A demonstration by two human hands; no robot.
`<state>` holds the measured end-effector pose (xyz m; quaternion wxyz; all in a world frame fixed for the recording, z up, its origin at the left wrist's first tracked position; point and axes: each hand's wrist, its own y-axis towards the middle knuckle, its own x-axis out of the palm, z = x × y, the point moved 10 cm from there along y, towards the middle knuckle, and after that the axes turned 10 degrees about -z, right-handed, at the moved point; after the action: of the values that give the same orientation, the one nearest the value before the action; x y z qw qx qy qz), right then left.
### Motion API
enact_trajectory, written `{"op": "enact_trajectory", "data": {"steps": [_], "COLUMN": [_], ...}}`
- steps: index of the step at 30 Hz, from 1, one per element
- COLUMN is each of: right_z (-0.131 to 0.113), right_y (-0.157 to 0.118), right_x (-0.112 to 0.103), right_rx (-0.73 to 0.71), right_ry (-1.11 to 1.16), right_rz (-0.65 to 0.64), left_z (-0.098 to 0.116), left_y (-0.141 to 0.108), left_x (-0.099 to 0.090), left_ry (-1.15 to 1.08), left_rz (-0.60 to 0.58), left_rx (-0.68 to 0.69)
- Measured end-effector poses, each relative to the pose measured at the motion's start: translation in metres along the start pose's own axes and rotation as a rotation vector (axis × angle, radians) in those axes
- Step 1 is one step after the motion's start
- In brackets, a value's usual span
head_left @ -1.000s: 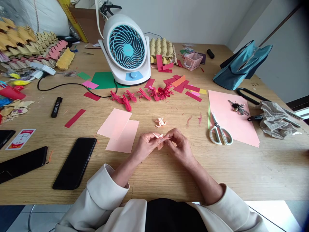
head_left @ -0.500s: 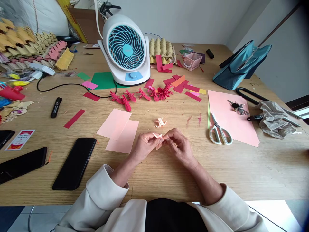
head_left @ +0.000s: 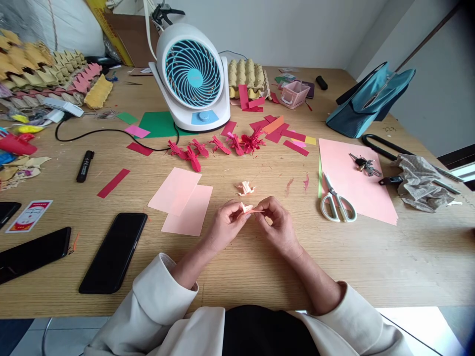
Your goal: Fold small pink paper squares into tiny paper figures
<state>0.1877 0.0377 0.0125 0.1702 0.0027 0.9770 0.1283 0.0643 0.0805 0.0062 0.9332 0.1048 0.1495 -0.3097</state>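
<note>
My left hand (head_left: 222, 226) and my right hand (head_left: 276, 223) meet over the wooden table (head_left: 389, 267), both pinching a small pale pink folded paper piece (head_left: 248, 209) between their fingertips. Just beyond them lies a finished pale pink paper figure (head_left: 245, 188). Two pale pink paper sheets (head_left: 181, 200) lie overlapping to the left of my hands. A row of red folded paper figures (head_left: 218, 145) stretches across the table in front of the fan.
White scissors (head_left: 336, 203) rest on a large pink sheet (head_left: 356, 180) with keys (head_left: 365, 165) to the right. A white and blue fan (head_left: 193, 79) stands at the back. Black phones (head_left: 113, 252) lie left, beside a black marker (head_left: 85, 165). A blue bag (head_left: 367, 101) sits far right.
My fingers have shifted slightly on the small pink piece, which now sits a little higher between the fingertips. Nothing else has moved.
</note>
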Motion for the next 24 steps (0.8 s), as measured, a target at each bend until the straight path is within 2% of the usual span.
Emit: {"op": "enact_trajectory", "data": {"steps": [9,17,21,24], "right_z": [-0.003,-0.021,-0.015,-0.003], "right_y": [0.001,0.001,0.0,0.001], "right_x": [0.001,0.005,0.001,0.0], "right_rx": [-0.014,-0.108,-0.051,0.019], "right_ry": [-0.004,-0.147,-0.122,-0.015], "right_rz": [-0.017,-0.043,-0.009,-0.016], "left_z": [-0.008,-0.007,-0.008,-0.006], "left_y": [0.0,0.0,-0.001,-0.002], "left_x": [0.008,0.004,-0.001,-0.005], "left_ry": [-0.224,-0.195,-0.146,-0.159], "left_rz": [-0.081,-0.015,0.014,0.048], "left_rx": [-0.064,-0.036,-0.023,0.026]}}
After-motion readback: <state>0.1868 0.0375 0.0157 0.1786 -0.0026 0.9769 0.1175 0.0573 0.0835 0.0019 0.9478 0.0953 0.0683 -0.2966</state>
